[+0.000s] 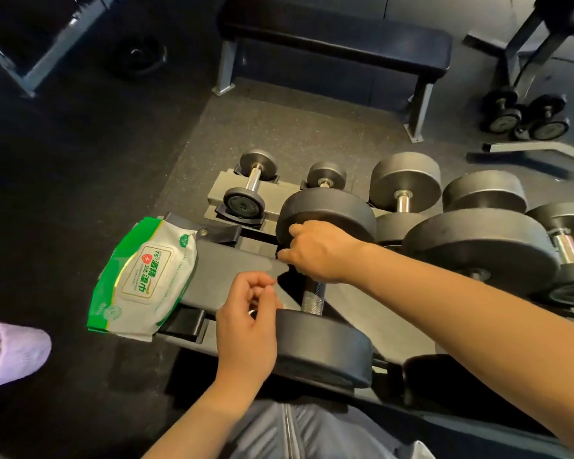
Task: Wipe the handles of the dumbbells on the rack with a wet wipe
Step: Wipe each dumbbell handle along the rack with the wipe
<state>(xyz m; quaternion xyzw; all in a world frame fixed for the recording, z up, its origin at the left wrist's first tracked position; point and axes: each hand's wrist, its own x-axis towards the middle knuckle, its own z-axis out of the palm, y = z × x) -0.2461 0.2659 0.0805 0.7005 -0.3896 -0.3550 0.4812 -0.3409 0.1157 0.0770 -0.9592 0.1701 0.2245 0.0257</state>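
A large black dumbbell lies on the rack in front of me, its knurled steel handle pointing away. My right hand grips the far end of that handle, just below the far head; something dark shows under its fingers, and I see no white wipe. My left hand hovers beside the near head with its fingers loosely curled and nothing plainly in them. A green and white pack of wet wipes lies on the rack's left end.
More dumbbells sit on the rack: a small chrome-handled one behind and larger ones to the right. A flat bench stands beyond. Two dumbbells lie on the floor far right. A lilac slipper is at the left edge.
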